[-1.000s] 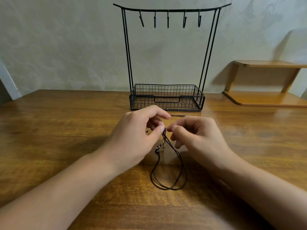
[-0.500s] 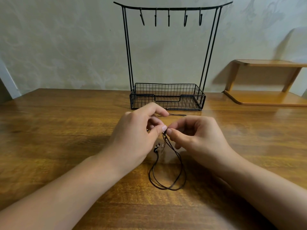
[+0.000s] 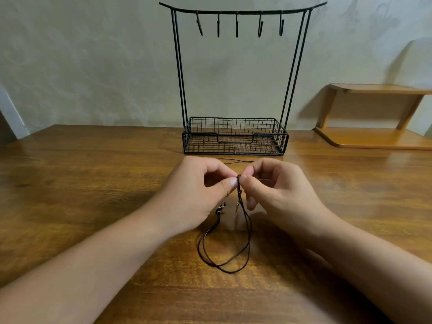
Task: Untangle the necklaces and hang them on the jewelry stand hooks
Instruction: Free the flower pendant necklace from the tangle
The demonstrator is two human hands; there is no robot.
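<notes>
Dark cord necklaces hang in tangled loops from a knot between my hands, their lower loops lying on the wooden table. My left hand pinches the knot with thumb and forefinger. My right hand pinches the same knot from the other side. Small beads and a thin metal charm dangle just below the hands. The black wire jewelry stand stands behind the hands, with several bare hooks along its top bar.
A further strand of cord lies on the table between the hands and the stand's basket. A small wooden shelf sits at the back right against the wall.
Both hands have risen slightly with the knot, lifting the cords a little. The right fingers have shifted on the knot.
</notes>
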